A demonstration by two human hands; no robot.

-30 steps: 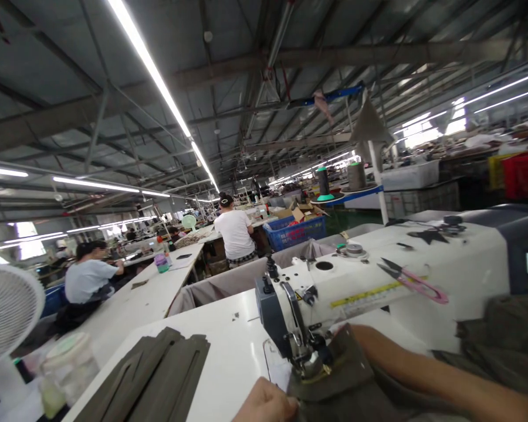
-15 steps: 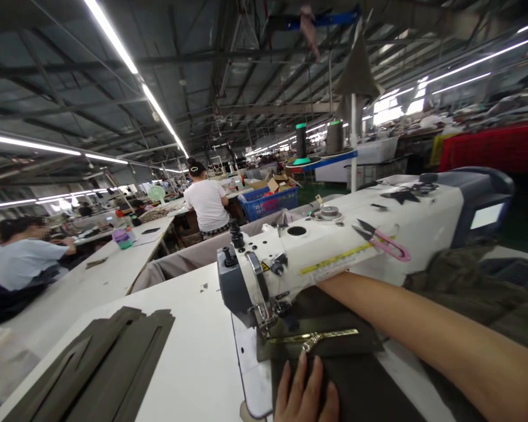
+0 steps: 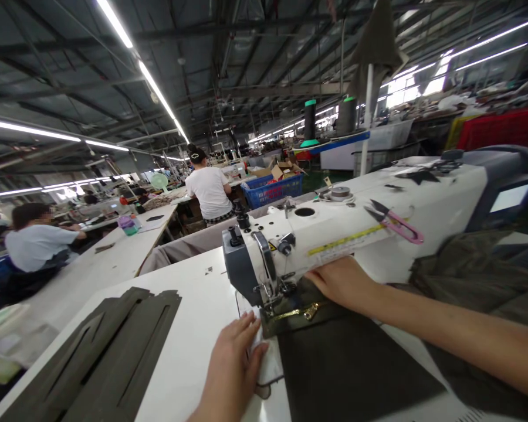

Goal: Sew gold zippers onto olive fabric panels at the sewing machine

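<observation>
A white sewing machine [image 3: 334, 225] stands over dark olive fabric [image 3: 347, 357] with a gold zipper [image 3: 290, 313] and its metal pull [image 3: 310, 311]. The zipper's left end lies at the machine's needle area. My left hand [image 3: 235, 354] rests on the machine bed just left of the fabric, its fingers stretched out with the thumb apart. Under the machine's arm, my right hand [image 3: 341, 284] is at the fabric's far side. One digit shows against the cloth; the other fingers are hidden, so its grip cannot be made out.
Stacked olive fabric pieces [image 3: 101, 351] lie on the white table [image 3: 189, 328] at left. Pink-handled snips [image 3: 398, 223] rest against the machine's arm. Bunched olive fabric [image 3: 475, 275] lies at right. Two people sit at work beyond, near a blue crate [image 3: 273, 190].
My left hand has moved from the fabric below the zipper up and left to the machine bed. My right hand has come back into sight under the machine's arm. The view has shifted slightly.
</observation>
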